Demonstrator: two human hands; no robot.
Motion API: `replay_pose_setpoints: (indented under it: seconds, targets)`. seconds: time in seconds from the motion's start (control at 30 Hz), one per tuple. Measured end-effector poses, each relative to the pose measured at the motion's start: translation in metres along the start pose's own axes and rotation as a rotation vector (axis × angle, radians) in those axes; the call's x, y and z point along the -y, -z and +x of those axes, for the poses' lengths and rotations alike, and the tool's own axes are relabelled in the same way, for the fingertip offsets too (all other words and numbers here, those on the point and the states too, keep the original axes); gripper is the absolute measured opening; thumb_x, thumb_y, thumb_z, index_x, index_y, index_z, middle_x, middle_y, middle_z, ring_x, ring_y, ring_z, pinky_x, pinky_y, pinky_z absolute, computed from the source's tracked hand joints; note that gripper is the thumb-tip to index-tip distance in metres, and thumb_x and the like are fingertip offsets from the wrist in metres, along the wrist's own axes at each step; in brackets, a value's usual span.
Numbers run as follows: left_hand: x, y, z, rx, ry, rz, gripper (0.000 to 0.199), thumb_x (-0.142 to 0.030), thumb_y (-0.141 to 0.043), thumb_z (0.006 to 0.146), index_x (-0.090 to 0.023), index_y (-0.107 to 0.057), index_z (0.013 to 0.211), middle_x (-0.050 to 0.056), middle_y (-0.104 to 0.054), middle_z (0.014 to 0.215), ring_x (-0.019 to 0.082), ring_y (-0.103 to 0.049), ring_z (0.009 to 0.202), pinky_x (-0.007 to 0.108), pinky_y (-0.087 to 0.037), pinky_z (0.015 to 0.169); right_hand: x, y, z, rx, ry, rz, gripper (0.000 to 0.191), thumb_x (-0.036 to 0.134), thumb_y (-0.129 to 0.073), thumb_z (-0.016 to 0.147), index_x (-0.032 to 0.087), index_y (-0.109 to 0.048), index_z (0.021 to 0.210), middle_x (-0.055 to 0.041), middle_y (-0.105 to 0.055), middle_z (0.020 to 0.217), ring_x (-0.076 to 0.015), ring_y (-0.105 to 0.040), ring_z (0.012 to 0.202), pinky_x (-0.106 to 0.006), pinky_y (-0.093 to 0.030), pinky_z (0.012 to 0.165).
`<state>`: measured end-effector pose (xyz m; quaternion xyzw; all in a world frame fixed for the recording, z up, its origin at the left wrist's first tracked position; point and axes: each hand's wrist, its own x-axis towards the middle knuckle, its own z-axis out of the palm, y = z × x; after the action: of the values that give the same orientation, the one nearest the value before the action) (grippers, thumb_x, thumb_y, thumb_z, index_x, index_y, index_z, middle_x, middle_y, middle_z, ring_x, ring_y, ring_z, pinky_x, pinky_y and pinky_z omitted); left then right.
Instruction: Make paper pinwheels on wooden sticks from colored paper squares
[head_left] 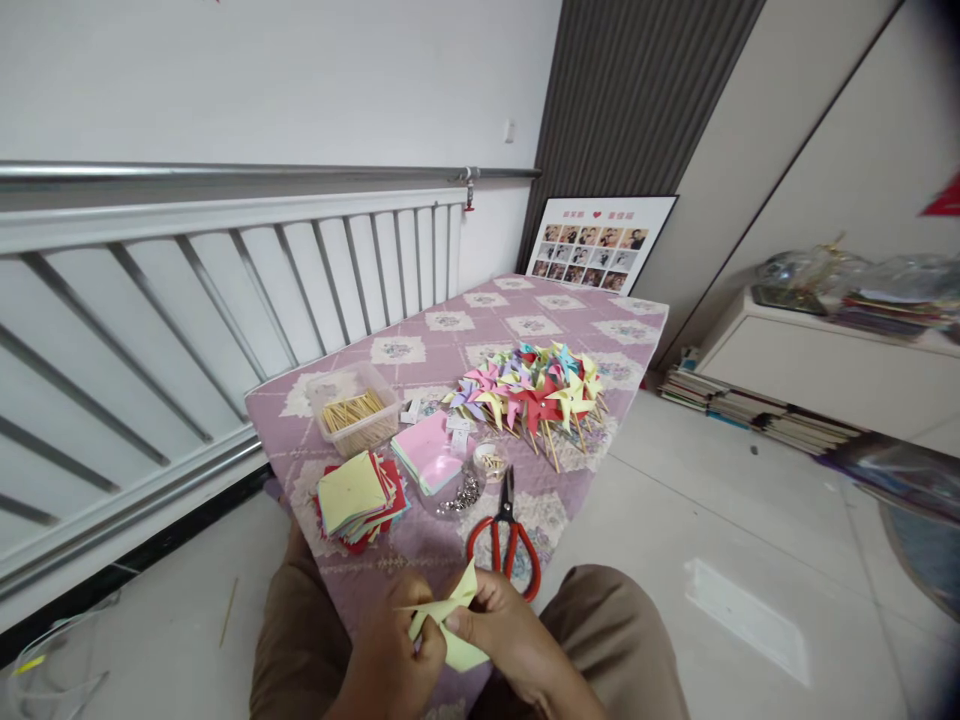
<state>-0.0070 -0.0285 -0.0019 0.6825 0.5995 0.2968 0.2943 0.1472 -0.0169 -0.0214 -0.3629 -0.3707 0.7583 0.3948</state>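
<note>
My left hand (401, 640) and my right hand (510, 630) are together at the table's near edge, both closed on one pale yellow paper (463, 652). The paper is partly folded, with a pointed corner sticking up between the hands. Just beyond my right hand lie red-handled scissors (506, 530), blades pointing away. A stack of coloured paper squares (360, 495) sits beyond my left hand. Small metal pieces (463, 495) fill a clear dish beside pink paper sheets (431, 450). Close by stands a small round container (491, 462) with tiny pieces inside.
A plastic box (356, 410) of wooden sticks stands at the table's left. Many-coloured paper pinwheels (536, 390) are heaped farther back. Along the left runs a white radiator (360, 265); a framed photo board (600, 245) leans behind the table (525, 300).
</note>
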Motion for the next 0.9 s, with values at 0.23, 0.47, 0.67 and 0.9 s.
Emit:
replay_pose_setpoints:
  seconds: [0.23,0.47,0.67,0.9]
  targets:
    - [-0.007,0.002,-0.003,-0.025,-0.010,0.045,0.013,-0.008,-0.043,0.062,-0.020,-0.048,0.062,0.001,-0.054,0.065,0.017,-0.054,0.065,0.028,-0.038,0.063,0.001,-0.003,0.000,-0.021,-0.024,-0.002,0.041,0.045,-0.086,0.059,0.014,-0.071,0.080,0.0012,-0.066,0.067,-0.0080,-0.052,0.053,-0.021,-0.039,0.054]
    - [-0.004,0.005,0.000,0.118,0.182,-0.229,0.007,-0.013,-0.045,0.065,-0.019,-0.050,0.064,-0.003,-0.047,0.056,0.014,-0.049,0.055,0.025,-0.034,0.053,0.003,-0.003,-0.002,0.034,-0.001,0.005,0.043,0.046,-0.085,0.060,0.014,-0.073,0.087,-0.0018,-0.070,0.074,-0.0098,-0.056,0.058,-0.022,-0.040,0.058]
    - [0.001,0.007,-0.005,0.153,0.204,-0.314,0.004,-0.015,-0.047,0.065,-0.018,-0.050,0.065,-0.003,-0.047,0.056,0.012,-0.046,0.054,0.024,-0.032,0.051,-0.002,-0.005,-0.002,0.079,-0.004,0.011,0.043,0.046,-0.084,0.061,0.014,-0.073,0.087,-0.0023,-0.070,0.076,-0.0097,-0.055,0.058,-0.021,-0.039,0.056]
    - [0.005,0.001,-0.010,0.103,0.179,-0.147,0.008,-0.012,-0.045,0.065,-0.019,-0.050,0.067,-0.002,-0.047,0.056,0.014,-0.046,0.053,0.025,-0.031,0.051,-0.010,-0.005,-0.002,0.075,0.028,0.035,0.036,0.038,-0.084,0.065,0.013,-0.073,0.089,-0.0030,-0.072,0.075,-0.0096,-0.056,0.057,-0.021,-0.041,0.057]
